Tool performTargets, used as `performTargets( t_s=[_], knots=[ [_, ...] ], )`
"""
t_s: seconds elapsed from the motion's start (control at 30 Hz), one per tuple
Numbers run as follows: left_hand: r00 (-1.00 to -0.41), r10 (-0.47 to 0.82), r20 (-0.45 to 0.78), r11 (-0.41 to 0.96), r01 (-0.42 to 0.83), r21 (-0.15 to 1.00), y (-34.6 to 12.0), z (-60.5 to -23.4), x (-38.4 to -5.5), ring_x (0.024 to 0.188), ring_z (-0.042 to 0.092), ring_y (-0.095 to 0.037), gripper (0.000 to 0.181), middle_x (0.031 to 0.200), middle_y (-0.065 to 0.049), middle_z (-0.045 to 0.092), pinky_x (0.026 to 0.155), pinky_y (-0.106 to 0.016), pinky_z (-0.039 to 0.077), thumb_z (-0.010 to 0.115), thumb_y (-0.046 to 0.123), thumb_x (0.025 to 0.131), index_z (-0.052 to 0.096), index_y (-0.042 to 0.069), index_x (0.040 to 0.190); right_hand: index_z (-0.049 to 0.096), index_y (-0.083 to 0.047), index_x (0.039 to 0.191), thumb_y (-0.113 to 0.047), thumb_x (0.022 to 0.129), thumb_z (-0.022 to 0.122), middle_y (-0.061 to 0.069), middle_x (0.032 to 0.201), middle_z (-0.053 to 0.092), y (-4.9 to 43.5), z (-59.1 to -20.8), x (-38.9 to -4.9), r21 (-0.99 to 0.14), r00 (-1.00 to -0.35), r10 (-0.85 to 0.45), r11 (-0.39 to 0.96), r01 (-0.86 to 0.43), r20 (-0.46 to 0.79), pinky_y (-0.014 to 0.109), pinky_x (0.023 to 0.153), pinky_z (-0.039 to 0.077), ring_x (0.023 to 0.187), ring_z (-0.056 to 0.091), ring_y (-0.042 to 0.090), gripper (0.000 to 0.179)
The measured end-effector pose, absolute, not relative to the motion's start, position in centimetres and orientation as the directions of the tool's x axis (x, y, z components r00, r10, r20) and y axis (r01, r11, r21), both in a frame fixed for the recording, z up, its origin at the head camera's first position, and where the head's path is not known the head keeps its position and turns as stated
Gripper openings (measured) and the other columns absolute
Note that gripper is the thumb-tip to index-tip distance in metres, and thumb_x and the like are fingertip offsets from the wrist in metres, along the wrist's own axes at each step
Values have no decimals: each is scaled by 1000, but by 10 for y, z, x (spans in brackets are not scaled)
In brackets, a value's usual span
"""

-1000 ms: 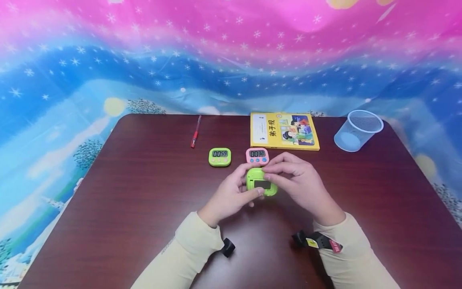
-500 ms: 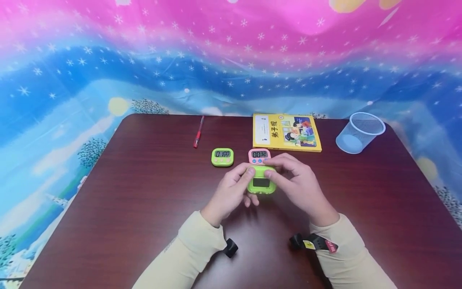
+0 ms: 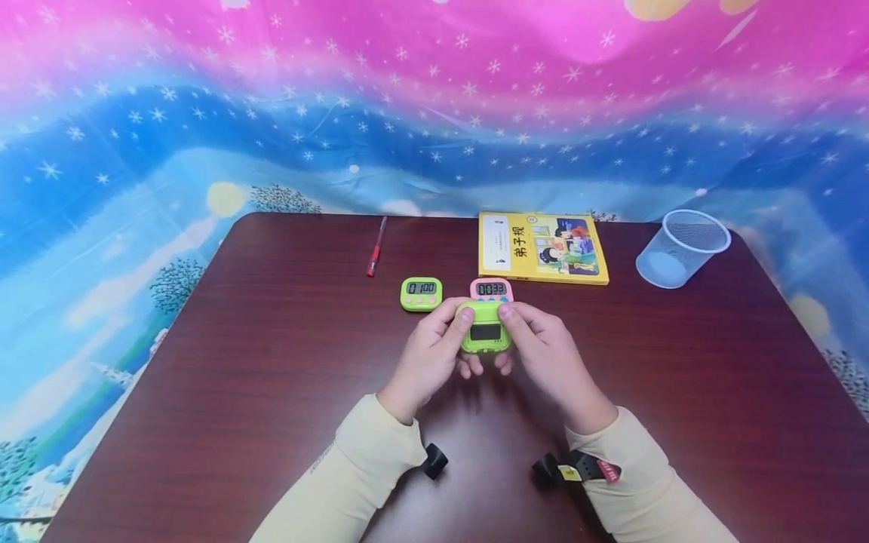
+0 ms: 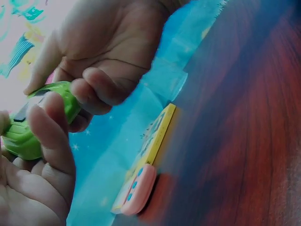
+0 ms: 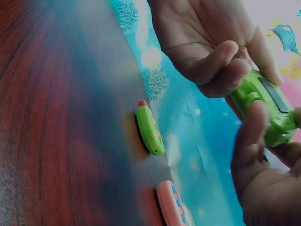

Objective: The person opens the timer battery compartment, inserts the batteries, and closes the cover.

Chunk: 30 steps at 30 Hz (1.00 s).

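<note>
A green digital timer (image 3: pixel 486 311) is held up over the table, its back with a dark rectangle facing up in the head view. My left hand (image 3: pixel 426 362) grips its left side, thumb on the upper left corner. On the opposite side my right hand (image 3: pixel 555 366) pinches the upper right corner between thumb and fingers. Both wrist views show the timer's casing (image 5: pixel 281 133) between the two hands. Just beyond it, partly covered by it, lies a pink timer (image 3: pixel 492 286) reading 00:33. Left of that one sits a second green timer (image 3: pixel 421 294) reading 01:00.
A red pen (image 3: pixel 376 247) lies at the back left of the dark wooden table (image 3: pixel 271 339). Behind the pink timer is a yellow book (image 3: pixel 543 249). A light blue mesh pen holder (image 3: pixel 682 249) stands at the back right, before a patterned cloth backdrop (image 3: pixel 407 121).
My left thumb has gone from the held timer's lower edge to its upper left corner. The right hand has moved down onto the right corner. The lying timers' readings have advanced.
</note>
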<state>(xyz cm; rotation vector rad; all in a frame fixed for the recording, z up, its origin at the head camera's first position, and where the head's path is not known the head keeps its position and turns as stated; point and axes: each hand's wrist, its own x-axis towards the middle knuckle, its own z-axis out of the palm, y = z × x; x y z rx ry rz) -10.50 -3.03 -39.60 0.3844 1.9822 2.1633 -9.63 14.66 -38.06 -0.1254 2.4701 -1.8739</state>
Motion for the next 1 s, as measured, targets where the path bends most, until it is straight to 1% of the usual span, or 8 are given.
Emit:
performTargets(
  t_s=[0.1,0.33,0.5,0.63,0.73,0.83,0.93,1.0],
  knots=[
    [-947,315,63,-69,43,997,-31,-396,-106,59,62,-42,29,86,-16,67,50,-28,53,51,30,106,61,16,130,67,-3,118,-32,106,51,14,75,67,147,-380,-96,-957,-995,-98,287,-44,16,34,58,59,58,64,25,35],
    [-943,328,50,-64,31,997,-33,-395,-107,59,62,-39,30,86,-16,68,51,-27,53,49,31,107,60,17,131,66,-4,121,-33,107,50,11,75,67,152,-377,-95,-934,-990,-140,351,-63,14,33,63,59,61,66,23,35],
    [-937,345,53,-78,28,997,-30,-397,-106,63,62,-42,30,88,-17,67,53,-27,53,51,31,106,60,17,131,64,1,124,-26,107,51,15,85,69,159,-375,-98,-963,-981,-196,268,-42,-12,35,65,60,65,67,25,35],
    [-923,370,101,-62,84,995,-26,-398,-106,69,62,-47,29,92,-23,66,56,-27,53,51,28,106,59,15,131,60,7,129,-22,106,51,19,97,69,172,-370,-100,-978,-963,-268,208,-18,-40,35,72,62,74,70,27,38],
    [-909,385,160,-9,170,985,-26,-397,-105,68,63,-44,28,88,-24,65,58,-34,56,53,25,106,60,14,130,60,8,129,-24,106,52,20,102,70,181,-367,-103,-974,-943,-327,225,-19,-57,35,78,61,82,71,33,40],
    [-886,410,216,48,258,965,-27,-397,-104,71,65,-36,29,89,-16,66,64,-41,57,58,22,104,61,15,131,62,7,126,-24,106,53,20,105,71,190,-365,-106,-966,-915,-396,255,-31,-75,35,83,60,90,70,40,39],
    [-846,453,280,76,349,934,-28,-399,-104,81,64,-23,33,104,-4,68,71,-39,57,62,19,101,62,17,134,63,6,126,-21,103,57,22,108,71,201,-364,-108,-956,-881,-465,288,-52,-92,36,86,59,95,69,43,36],
    [-806,492,329,78,417,905,-29,-400,-104,92,63,-15,34,116,1,67,77,-35,57,65,18,99,63,17,134,63,2,129,-21,101,61,17,112,71,208,-364,-109,-941,-861,-497,331,-73,-108,34,89,58,99,69,37,36]
  ],
)
